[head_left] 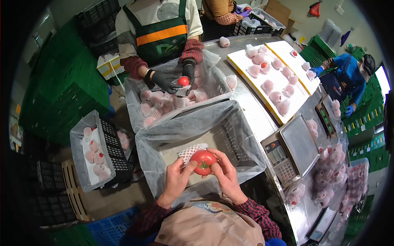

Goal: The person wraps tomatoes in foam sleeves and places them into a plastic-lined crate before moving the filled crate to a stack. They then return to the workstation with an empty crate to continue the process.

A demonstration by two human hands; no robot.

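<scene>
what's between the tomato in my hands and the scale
Your right hand, then the side of the lined crate and the edge of the steel table, in the head view.

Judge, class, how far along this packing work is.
Done: netted fruit fill part of the far crate.
In hand: left hand and right hand hold a bare tomato, foam net beside it.
Left, apparently: netting it and filling the near crate, where no fruit lies.
</scene>
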